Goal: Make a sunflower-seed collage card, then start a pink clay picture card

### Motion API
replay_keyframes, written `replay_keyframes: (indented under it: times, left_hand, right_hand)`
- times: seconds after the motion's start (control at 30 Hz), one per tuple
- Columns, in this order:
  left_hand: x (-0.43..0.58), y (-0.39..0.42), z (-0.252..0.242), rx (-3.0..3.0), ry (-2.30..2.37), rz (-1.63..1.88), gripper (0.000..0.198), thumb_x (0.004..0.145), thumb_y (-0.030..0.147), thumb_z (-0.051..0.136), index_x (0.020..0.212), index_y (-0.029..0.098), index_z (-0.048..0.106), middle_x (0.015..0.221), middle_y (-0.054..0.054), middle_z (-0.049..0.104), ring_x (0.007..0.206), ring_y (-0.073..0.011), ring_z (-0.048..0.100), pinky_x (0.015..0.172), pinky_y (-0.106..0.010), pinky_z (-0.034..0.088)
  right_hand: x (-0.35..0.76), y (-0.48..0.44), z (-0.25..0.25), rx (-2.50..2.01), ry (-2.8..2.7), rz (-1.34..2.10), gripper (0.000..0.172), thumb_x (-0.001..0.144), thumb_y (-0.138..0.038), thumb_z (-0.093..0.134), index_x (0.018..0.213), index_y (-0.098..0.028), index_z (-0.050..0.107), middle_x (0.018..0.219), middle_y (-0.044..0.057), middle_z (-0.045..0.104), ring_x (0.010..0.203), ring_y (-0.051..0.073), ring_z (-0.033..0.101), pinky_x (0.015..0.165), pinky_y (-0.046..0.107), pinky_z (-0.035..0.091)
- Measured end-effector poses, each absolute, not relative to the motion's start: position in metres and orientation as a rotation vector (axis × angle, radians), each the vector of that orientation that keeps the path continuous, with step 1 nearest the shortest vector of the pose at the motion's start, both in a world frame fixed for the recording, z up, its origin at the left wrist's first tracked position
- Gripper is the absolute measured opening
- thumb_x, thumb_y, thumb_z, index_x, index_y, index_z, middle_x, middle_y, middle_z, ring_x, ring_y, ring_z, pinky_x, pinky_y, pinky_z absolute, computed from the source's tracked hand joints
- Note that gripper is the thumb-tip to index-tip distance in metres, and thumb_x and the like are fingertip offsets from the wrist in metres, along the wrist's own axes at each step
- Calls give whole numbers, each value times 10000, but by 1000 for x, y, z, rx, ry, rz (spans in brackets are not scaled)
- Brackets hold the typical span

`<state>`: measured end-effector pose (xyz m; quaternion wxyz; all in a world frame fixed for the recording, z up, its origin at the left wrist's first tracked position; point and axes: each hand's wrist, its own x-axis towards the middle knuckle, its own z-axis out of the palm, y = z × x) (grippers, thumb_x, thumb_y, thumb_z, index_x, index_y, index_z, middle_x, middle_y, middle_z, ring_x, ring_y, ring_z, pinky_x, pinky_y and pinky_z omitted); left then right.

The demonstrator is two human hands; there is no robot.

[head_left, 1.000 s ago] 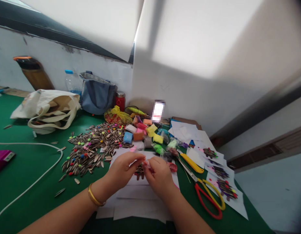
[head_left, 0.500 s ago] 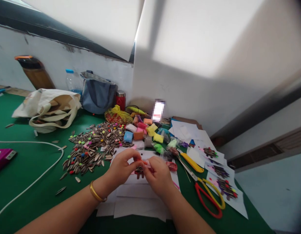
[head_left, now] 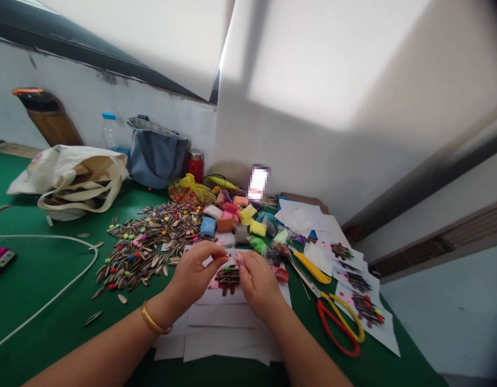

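Note:
My left hand (head_left: 200, 269) is closed in a pinch above the paper. What lies between its fingertips is too small to make out. My right hand (head_left: 262, 285) is closed around a small plastic packet (head_left: 239, 260), partly hidden by the fingers. Below and between the hands, a sunflower-seed figure (head_left: 229, 276) lies on a white sheet. It has a seed-covered back with a green dot, brown feet and some pink at its left side. More white sheets (head_left: 228, 344) are stacked under it.
Left is a pile of sunflower seeds (head_left: 151, 236) with coloured balls. Behind are clay packets (head_left: 224, 224), bags and bottles. On the right lie a yellow cutter (head_left: 311, 266), scissors (head_left: 339, 322) and several seed pictures (head_left: 367, 309). A white cable (head_left: 77, 269) crosses the table's left.
My hands have parted slightly; the fingertips were together on an orange-red bit before. The seed figure beneath shows more now. The view has shifted a little to the right.

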<state>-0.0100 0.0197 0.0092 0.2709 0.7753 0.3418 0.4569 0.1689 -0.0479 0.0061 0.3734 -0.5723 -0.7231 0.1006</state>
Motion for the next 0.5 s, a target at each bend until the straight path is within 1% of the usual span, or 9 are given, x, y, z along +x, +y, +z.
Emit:
replay_keyframes:
  times: [0.07, 0.13, 0.2, 0.23, 0.3, 0.4, 0.5]
  left_hand:
    - [-7, 22, 5, 1995, 982, 1238, 131, 873, 330, 632, 900, 213, 685, 890, -29, 714, 850, -182, 656, 805, -316, 529]
    - [-5, 23, 2, 1895, 1005, 1216, 180, 868, 364, 628, 940, 209, 684, 922, -41, 728, 866, -195, 676, 805, -329, 546]
    - [-3, 23, 2, 1796, 971, 1181, 217, 865, 379, 619, 976, 198, 668, 907, -43, 733, 835, -195, 694, 768, -324, 563]
    - [-2, 23, 3, 1761, 949, 1159, 218, 860, 373, 619, 977, 194, 661, 887, -38, 732, 811, -190, 699, 745, -316, 567]
    - [-2, 22, 6, 1733, 927, 1113, 185, 848, 343, 616, 947, 191, 654, 823, -16, 728, 750, -172, 696, 694, -290, 565]
    - [-3, 21, 10, 1770, 931, 1038, 142, 847, 320, 583, 838, 197, 655, 692, 18, 702, 645, -143, 655, 622, -253, 532]
    - [-5, 22, 11, 1779, 918, 999, 237, 871, 353, 540, 730, 191, 638, 598, 27, 653, 579, -128, 605, 592, -240, 495]
  right_hand:
    - [174, -44, 1, -1491, -1790, 242, 251, 983, -236, 418, 1141, -184, 605, 1042, 92, 651, 986, 209, 580, 867, 327, 445]
    - [179, -41, -4, -1538, -1727, 219, 224, 984, -267, 445, 1125, -186, 598, 989, 73, 660, 915, 194, 598, 800, 298, 451]
    - [183, -38, -7, -1588, -1709, 164, 198, 982, -289, 462, 1077, -185, 601, 907, 47, 657, 821, 176, 598, 725, 278, 439]
    - [185, -36, -9, -1604, -1726, 121, 188, 977, -292, 473, 1056, -184, 605, 883, 40, 652, 798, 173, 593, 709, 277, 431]
    - [189, -33, -11, -1621, -1777, 3, 169, 958, -289, 513, 1035, -183, 620, 904, 49, 648, 835, 187, 585, 737, 295, 422]
    - [194, -26, -15, -1684, -1811, -193, 122, 898, -260, 613, 988, -198, 666, 989, 86, 634, 940, 237, 543, 800, 349, 389]
    - [197, -19, -19, -1803, -1829, -291, 78, 836, -223, 691, 913, -211, 702, 941, 90, 629, 894, 250, 504, 767, 368, 349]
